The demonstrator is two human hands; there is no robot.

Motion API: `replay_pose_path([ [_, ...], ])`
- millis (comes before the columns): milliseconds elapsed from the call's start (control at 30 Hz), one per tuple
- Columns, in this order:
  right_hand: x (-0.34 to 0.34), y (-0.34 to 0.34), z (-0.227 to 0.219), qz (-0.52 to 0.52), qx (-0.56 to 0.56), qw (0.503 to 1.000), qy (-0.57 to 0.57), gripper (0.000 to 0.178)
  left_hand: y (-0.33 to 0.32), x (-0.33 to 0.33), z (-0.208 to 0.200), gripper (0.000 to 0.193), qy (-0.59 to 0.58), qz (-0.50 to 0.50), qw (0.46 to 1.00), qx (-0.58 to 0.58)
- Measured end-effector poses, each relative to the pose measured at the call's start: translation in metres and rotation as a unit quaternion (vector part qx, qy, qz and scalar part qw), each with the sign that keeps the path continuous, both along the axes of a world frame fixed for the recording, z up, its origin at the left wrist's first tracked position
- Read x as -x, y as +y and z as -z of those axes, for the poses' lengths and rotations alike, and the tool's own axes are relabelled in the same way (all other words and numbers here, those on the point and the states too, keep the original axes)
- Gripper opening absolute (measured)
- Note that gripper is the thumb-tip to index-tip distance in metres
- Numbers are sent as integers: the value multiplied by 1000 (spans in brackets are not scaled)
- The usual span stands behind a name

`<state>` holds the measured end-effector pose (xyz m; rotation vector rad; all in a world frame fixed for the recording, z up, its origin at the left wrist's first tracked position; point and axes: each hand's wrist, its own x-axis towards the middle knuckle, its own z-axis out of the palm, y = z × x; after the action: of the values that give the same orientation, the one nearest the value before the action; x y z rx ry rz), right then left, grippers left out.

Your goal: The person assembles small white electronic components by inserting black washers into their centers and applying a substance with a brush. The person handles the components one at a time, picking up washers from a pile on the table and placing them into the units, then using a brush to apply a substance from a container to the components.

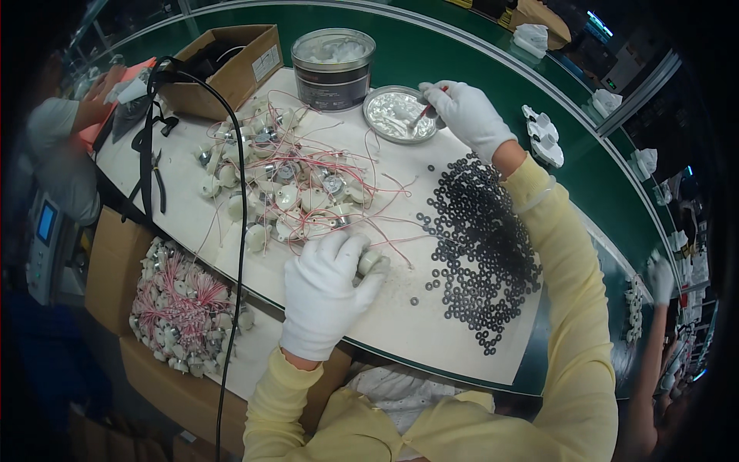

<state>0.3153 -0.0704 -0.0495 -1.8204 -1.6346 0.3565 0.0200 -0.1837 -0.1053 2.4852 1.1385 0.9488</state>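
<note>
My left hand [325,286], in a white glove, is closed around a small whitish round part [369,262] near the table's front edge. In my gloved right hand [471,117] is a thin tool with a reddish handle, perhaps a brush [419,118]. Its tip reaches into a shallow round metal lid [379,131] smeared with pale, shiny paste. Behind the lid stands a dark tin [331,81] with similar pale paste inside. Small white motors [286,196] with pink and red wires lie heaped beyond my left hand. Many black rings [481,239] are spread below my right forearm.
An open cardboard box [219,73] stands at the back left. Another carton [154,362] with wired motors sits at the lower left. A black cable [243,208] hangs across the view. Pliers [159,185] lie at the left. A green conveyor [462,58] runs behind; other people work at both sides.
</note>
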Motion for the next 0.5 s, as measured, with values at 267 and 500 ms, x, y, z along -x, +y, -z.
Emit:
replay_pose_path([
  [267, -5, 4, -1, 13, 5, 1000, 19, 40, 0, -1, 2, 30, -1, 3, 1000, -17],
  [500, -7, 0, -14, 20, 23, 997, 67, 39, -1, -2, 1, 30, 0, -1, 1000, -18],
])
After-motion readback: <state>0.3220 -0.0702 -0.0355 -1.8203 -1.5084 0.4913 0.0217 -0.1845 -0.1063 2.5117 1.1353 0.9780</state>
